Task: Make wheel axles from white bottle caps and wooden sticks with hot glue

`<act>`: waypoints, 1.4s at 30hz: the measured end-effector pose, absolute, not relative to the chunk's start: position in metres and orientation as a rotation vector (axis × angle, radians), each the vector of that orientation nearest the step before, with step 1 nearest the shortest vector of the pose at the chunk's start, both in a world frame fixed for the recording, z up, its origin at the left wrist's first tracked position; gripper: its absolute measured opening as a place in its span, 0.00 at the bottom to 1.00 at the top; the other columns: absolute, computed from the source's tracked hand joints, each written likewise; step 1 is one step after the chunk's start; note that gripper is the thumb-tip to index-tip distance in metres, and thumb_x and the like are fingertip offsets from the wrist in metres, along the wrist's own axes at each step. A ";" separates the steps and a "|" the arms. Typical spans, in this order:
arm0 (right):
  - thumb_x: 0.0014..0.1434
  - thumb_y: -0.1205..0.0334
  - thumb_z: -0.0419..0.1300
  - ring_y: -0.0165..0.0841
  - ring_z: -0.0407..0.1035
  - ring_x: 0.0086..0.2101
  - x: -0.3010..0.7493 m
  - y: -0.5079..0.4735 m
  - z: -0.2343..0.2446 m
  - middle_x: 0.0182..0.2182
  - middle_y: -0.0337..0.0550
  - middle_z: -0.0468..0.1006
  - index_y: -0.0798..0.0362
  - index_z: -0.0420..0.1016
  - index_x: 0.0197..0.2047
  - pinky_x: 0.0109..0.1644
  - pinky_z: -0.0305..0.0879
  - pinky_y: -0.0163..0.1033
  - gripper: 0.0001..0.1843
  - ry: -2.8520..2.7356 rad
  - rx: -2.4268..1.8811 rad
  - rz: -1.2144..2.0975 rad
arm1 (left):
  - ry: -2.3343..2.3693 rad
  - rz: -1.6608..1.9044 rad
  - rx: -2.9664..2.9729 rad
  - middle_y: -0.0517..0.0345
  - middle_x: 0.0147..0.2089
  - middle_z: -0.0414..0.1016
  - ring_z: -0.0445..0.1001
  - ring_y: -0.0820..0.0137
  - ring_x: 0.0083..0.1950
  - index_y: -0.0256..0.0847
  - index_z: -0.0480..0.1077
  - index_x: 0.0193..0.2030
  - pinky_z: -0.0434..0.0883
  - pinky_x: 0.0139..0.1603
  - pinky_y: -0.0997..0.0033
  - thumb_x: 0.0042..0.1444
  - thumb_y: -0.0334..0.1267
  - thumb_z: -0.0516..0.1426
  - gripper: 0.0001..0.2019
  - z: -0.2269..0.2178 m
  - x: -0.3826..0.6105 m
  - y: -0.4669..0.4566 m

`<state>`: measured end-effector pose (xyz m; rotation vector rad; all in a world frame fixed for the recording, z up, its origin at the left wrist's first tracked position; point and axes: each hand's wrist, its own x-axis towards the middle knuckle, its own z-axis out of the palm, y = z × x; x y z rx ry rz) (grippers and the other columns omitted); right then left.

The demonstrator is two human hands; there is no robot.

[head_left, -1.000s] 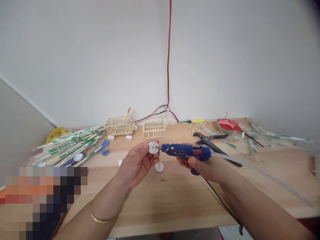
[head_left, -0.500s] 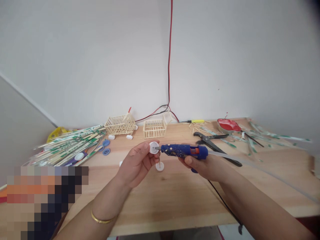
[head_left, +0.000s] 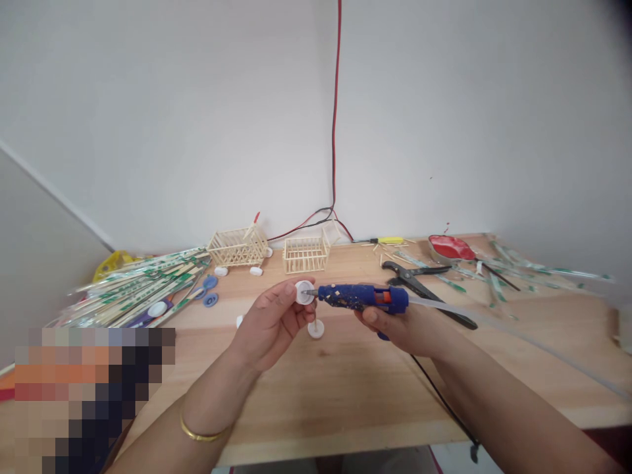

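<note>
The right fingers (head_left: 371, 316) are covering most of the handle of the blue glue gun (head_left: 345, 296). Its tip is reaching over the white cap (head_left: 305, 292), but it is looking too small to tell if they are touching. The left fingers (head_left: 284, 296) are hiding a bit of that cap's rim. A thin stick (head_left: 315, 318) is poking up from a lower cap (head_left: 316, 330), and its top is hiding behind the hand. Another white bit (head_left: 239, 321) is peeking out behind the left wrist. The clear glue stick (head_left: 459, 311) is getting blurry toward the right. Big square blocks (head_left: 89, 395) are covering the bottom left corner. The red and black wire (head_left: 334, 118) is running out past the top edge.
</note>
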<state>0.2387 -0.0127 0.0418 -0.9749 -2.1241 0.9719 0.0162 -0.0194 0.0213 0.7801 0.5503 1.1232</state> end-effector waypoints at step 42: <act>0.57 0.63 0.56 0.29 0.67 0.31 0.237 0.013 0.015 0.34 0.42 0.74 0.53 0.70 0.39 0.37 0.64 0.35 0.06 -2.068 -0.961 0.463 | 1.164 1.254 2.144 0.52 0.46 0.71 0.71 0.69 0.45 0.40 0.63 0.53 0.69 0.50 0.64 0.52 0.32 0.58 0.20 0.004 0.011 -0.010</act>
